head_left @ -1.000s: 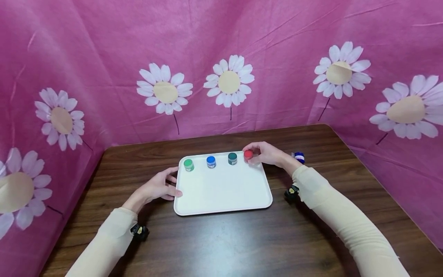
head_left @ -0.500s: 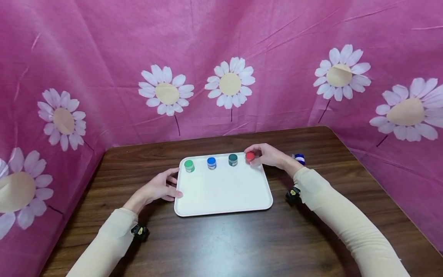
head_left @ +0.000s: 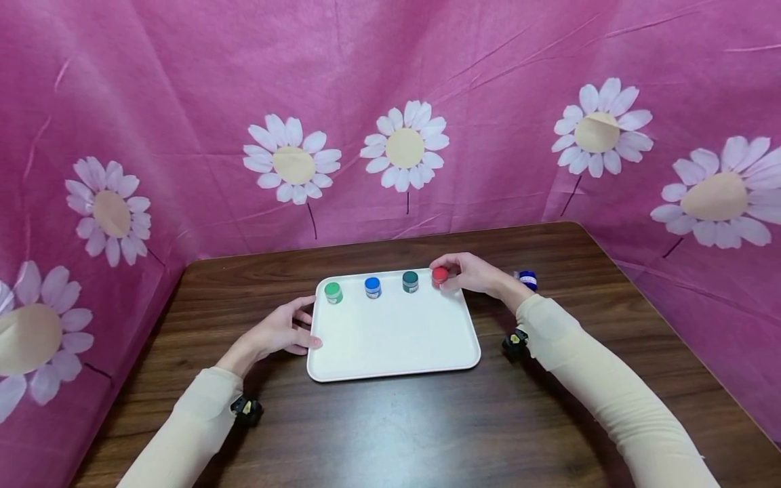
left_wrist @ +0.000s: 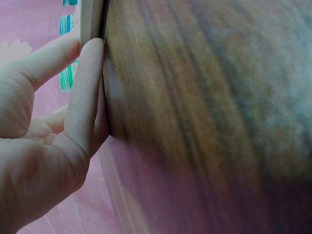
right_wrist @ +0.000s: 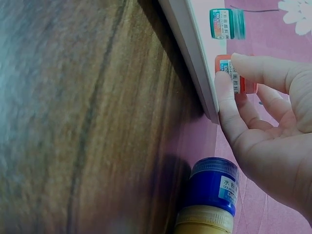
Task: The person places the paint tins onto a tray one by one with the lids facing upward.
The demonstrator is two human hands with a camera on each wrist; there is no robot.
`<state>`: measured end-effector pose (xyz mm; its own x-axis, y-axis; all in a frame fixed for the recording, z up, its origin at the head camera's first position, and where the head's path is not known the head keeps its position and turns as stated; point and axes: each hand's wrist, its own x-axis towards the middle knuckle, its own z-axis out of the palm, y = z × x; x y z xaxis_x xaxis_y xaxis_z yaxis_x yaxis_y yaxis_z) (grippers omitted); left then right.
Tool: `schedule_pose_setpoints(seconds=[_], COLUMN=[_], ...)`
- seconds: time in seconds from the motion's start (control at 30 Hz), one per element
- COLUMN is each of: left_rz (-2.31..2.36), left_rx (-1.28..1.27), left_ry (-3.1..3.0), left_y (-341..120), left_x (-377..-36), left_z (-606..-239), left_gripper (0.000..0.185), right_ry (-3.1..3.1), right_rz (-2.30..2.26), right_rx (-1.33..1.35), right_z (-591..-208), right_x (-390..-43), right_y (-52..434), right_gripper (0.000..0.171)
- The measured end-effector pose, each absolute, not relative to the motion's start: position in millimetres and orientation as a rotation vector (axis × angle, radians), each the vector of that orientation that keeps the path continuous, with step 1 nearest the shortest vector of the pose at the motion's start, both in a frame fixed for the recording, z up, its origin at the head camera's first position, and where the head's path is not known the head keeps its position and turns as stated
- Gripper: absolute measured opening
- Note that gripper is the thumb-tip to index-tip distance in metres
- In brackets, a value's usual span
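Note:
A white rectangular tray (head_left: 396, 332) lies on the table with a row of small paint jars along its far edge. From left to right they are a light green jar (head_left: 333, 293), a blue jar (head_left: 373, 287), a dark green jar (head_left: 410, 281) and a red jar (head_left: 438, 276). My right hand (head_left: 472, 273) pinches the red jar between thumb and fingers at the tray's far right corner. At the tray's left side, my left hand (head_left: 282, 327) holds the edge, thumb on the rim (left_wrist: 90, 19) and fingers along the outside.
Right of the tray, partly behind my right wrist, is a dark blue paint jar (head_left: 528, 278). A yellow jar (right_wrist: 204, 222) shows beside it in the right wrist view. Pink cloth (head_left: 390, 61) with daisies surrounds the brown wooden table (head_left: 390, 420).
The head view has tilted very slightly. Both hands keep their places, the right at the red jar and the left at the tray's edge.

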<state>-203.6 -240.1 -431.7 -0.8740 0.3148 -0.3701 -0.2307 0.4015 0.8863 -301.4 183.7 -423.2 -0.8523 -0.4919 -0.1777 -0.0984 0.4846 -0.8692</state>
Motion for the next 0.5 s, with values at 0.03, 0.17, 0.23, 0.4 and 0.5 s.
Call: schedule_pose_setpoints(seconds=[0.03, 0.17, 0.23, 0.4, 0.5], left_rz=[1.488, 1.492, 1.492, 1.495, 1.498], left_rx=[0.07, 0.069, 0.062, 0.062, 0.072], left_ry=[2.176, 2.17, 2.172, 2.173, 2.173], left_y=[-239.9, -239.8, -239.5, -239.8, -239.8], left_x=[-203.5, -203.0, -202.4, -202.1, -202.6], left_z=[-431.6, -431.0, -430.5, -429.4, -429.2], left_gripper=[0.102, 0.102, 0.102, 0.101, 0.101], right_ry=[2.329, 2.324, 2.316, 2.299, 2.299], right_rz=[-1.328, -1.336, -1.342, -1.353, -1.349], right_rx=[-0.489, -0.477, -0.466, -0.451, -0.465], right_z=[-423.0, -423.3, -423.5, -423.7, -423.8], right_x=[-301.4, -301.1, -300.6, -300.1, -300.5], right_y=[183.4, 183.1, 183.6, 185.3, 185.8], right_gripper=[0.048, 0.049, 0.049, 0.049, 0.048])
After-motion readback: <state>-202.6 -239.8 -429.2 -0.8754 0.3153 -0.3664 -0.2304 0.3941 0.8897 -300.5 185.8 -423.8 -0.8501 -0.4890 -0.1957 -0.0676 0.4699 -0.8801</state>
